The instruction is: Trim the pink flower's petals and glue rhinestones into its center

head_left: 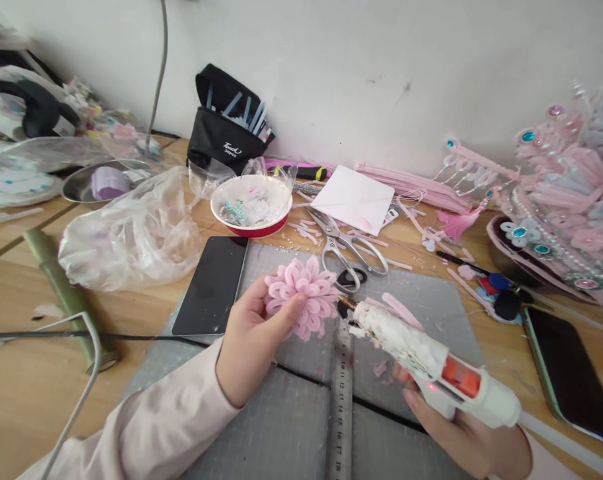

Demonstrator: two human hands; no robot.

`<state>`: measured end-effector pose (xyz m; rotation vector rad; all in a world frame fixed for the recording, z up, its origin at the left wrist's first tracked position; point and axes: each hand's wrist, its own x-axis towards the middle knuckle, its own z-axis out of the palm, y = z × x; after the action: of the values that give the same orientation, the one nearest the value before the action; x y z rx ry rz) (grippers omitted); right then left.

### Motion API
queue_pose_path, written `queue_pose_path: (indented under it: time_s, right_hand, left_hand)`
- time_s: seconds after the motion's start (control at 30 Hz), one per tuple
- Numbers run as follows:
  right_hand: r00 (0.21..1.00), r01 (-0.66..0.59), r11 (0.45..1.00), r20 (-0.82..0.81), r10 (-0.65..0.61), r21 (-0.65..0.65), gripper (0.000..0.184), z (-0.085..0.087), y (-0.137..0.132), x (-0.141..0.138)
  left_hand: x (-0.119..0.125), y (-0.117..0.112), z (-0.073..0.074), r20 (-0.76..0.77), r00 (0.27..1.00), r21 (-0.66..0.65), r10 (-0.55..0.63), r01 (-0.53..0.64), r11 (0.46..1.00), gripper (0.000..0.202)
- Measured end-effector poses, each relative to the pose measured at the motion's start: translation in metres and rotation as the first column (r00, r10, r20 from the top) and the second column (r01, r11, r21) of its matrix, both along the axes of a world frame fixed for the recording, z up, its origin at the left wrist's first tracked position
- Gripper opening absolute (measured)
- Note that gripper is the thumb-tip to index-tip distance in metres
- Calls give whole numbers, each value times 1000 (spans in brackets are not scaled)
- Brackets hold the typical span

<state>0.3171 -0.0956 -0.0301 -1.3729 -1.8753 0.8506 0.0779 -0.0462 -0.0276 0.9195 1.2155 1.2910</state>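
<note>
My left hand (pixel 254 333) pinches a pink flower (pixel 304 293) of looped, fuzzy petals, thumb across its front. In my right hand (pixel 471 433) is a white glue gun (pixel 406 340) with an orange window, its fingers wrapped round the handle. The gun's nozzle points left and sits close to the flower's right edge; whether they touch I cannot tell. A clear glue stick (pixel 571 443) runs out of the gun's back. Beneath both hands lies a grey mat (pixel 291 413) with a steel ruler (pixel 342 400) on it.
Scissors (pixel 349 243) lie behind the flower, near a bowl of beads (pixel 251 223). Phones lie left (pixel 212 287) and right (pixel 574 373). A jewelled pink headpiece (pixel 576 207) stands at right. Plastic bags (pixel 131 233), a green tube (pixel 71 300) and a black cable (pixel 131 337) are on the left.
</note>
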Motion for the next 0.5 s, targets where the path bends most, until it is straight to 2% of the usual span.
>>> queue_pose_path:
  time_s: [0.23,0.4,0.5]
  right_hand:
    - [987,-155,988,44,155,-1,18,12,7,-5]
    - [991,-117,984,85,106,135,21,17,10,-9]
    - [998,-51,991,44,46,124,14,18,11,-9]
  left_hand:
    - [0,-1,0,23,1000,-11,-8,8,1000,22]
    - [0,1,2,79,997,-29,1,2,1000,19]
    - [0,2,3,121,993,-57,16,-9,998,21]
